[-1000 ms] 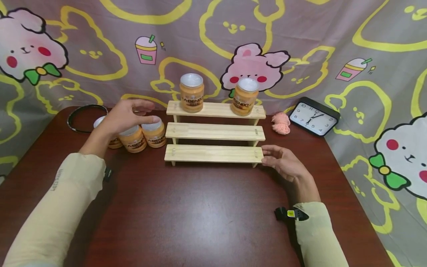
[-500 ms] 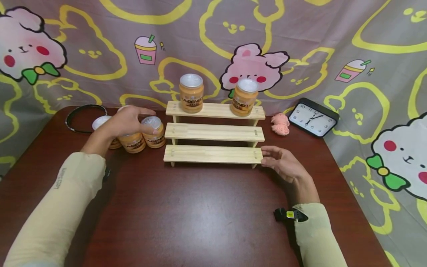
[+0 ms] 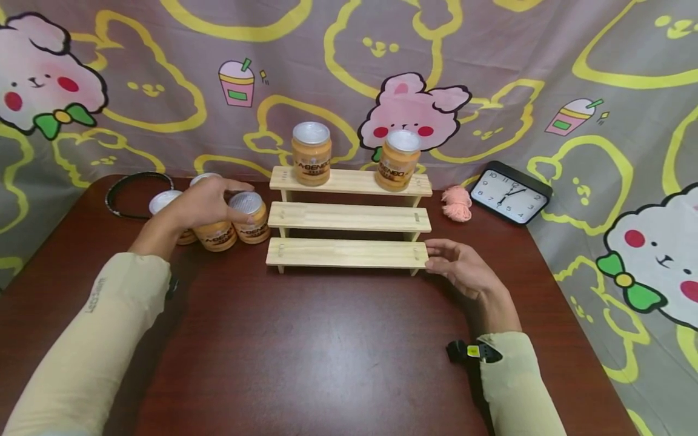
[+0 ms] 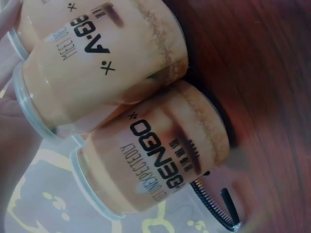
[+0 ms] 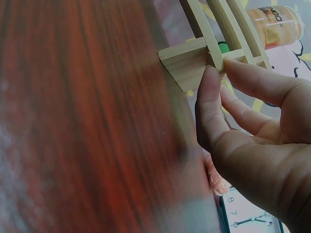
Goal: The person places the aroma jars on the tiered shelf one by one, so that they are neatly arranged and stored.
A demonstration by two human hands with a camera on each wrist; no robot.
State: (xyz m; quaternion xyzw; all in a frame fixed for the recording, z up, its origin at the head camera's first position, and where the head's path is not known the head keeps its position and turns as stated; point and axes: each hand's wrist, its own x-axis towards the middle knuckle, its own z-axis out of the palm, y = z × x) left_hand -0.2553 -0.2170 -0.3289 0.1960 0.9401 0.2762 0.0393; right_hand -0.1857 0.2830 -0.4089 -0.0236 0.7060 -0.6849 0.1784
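My left hand (image 3: 204,203) reaches over a group of orange jars with silvery lids at the left. Its thumb lies against the near side of the rightmost jar (image 3: 252,229) and its fingers go behind the lid, gripping it. That jar stands close beside the three-tier wooden rack (image 3: 349,251). In the left wrist view, two neighbouring jars (image 4: 155,150) fill the middle, and the hand shows only at the left edge. My right hand (image 3: 460,266) pinches the right end of the rack's lowest board between thumb and fingers, also seen in the right wrist view.
Two more jars, a left one (image 3: 312,154) and a right one (image 3: 398,160), stand on the top tier. Right of the rack lie a pink yarn bundle (image 3: 457,203) and a black-framed clock (image 3: 511,192). A black ring-shaped band (image 3: 111,197) lies at the back left.
My left hand has lowered onto the rightmost jar of the group, and its thumb and fingers have closed round it. The right hand stays at the rack's end.
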